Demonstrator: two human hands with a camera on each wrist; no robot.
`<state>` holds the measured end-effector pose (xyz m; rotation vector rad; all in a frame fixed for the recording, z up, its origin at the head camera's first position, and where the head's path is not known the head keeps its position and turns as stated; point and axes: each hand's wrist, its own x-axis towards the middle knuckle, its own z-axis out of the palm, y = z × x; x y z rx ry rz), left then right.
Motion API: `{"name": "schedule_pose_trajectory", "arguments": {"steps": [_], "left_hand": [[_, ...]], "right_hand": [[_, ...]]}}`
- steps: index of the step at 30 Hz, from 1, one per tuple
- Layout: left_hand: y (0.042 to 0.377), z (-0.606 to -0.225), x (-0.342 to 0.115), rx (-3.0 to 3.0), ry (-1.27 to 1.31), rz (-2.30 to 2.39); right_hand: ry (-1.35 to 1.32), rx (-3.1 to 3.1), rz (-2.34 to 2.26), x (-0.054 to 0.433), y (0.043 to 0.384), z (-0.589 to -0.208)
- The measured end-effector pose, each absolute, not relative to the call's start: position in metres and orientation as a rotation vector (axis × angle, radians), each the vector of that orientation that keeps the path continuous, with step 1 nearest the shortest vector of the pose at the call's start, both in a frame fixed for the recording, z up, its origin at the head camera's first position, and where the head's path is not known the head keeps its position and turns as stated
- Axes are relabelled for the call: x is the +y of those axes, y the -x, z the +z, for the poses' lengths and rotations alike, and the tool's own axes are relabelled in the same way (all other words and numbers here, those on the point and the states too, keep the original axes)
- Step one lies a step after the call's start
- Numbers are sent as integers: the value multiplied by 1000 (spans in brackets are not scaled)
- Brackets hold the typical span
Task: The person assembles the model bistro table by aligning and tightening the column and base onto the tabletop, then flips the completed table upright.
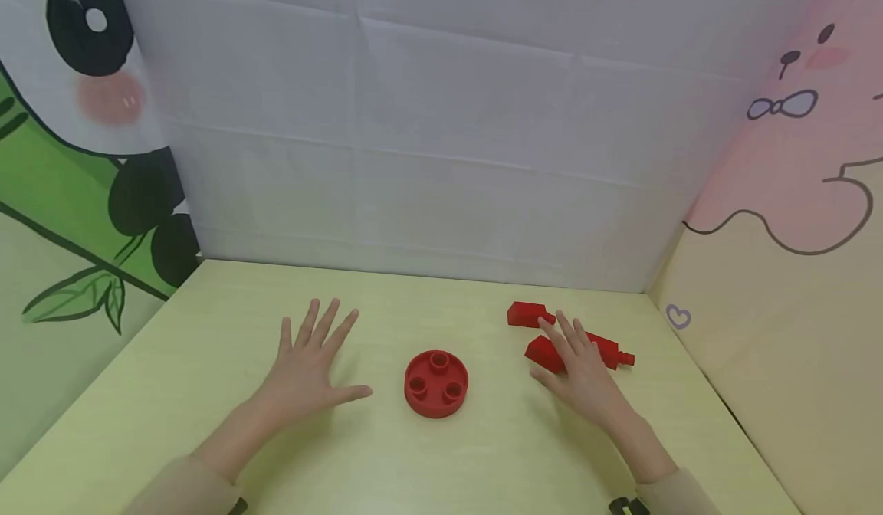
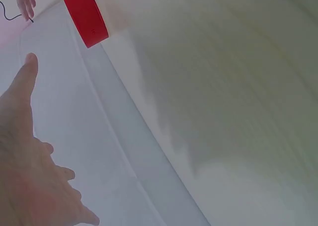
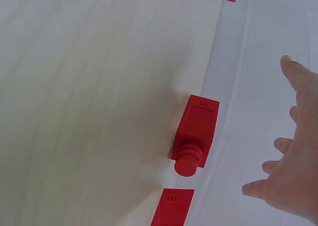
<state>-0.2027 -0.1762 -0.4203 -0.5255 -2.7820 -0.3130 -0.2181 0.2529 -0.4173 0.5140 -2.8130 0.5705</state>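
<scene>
A round red base (image 1: 436,392) with three raised sockets lies on the table between the two hands. To its left hovers my left hand (image 1: 303,377), palm down, fingers spread, holding nothing. My right hand (image 1: 585,377), fingers spread too, is held over red pieces and hides part of them. A red block (image 1: 545,354) shows left of that hand, and a red block with a peg (image 1: 605,351) to its right. Behind them lies a smaller-looking red block with a peg (image 1: 527,314). In the right wrist view, a pegged block (image 3: 198,121) sits apart from the fingers.
The pale yellow table (image 1: 207,331) meets a white sheet (image 1: 448,116) at its back edge. A panda-printed panel (image 1: 83,216) stands at the left and a pink and cream printed panel (image 1: 793,285) at the right.
</scene>
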Motion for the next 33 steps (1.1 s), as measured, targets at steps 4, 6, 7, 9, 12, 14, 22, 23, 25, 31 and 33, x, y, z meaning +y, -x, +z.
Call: {"name": "schedule_pose_trajectory", "arguments": {"steps": [4,6,7,9,12,14,22,23,25,31,33], "left_hand": [[212,-420,-166,-2773,569,-347],[217,-421,-161,-2769,600,-370],[219,-421,-158,-2766,621,-378],[224,-422,-153,-2762,660,-406],[230,-425,-146,-2750,736,-457],[234,-428,-141,-2740,788,-499],[247,-436,-125,-2834,972,-700],[249,-437,-123,-2853,995,-727],[250,-439,-119,-2900,1028,-778],[254,-443,-110,-3006,1076,-987],[256,-445,-109,-3027,1080,-1045]], "right_hand": [[-517,-2827,609,255,231,-424],[-511,-2845,626,256,236,-427],[-504,-2859,642,257,238,-429],[-486,-2893,682,258,242,-431],[-458,-2947,726,258,249,-434],[-445,-2976,732,258,255,-435],[-405,-3062,657,257,269,-436],[-400,-3071,645,257,270,-436],[-383,-3086,636,257,272,-436],[-327,-3086,651,257,280,-434],[-322,-3079,635,257,284,-435]]}}
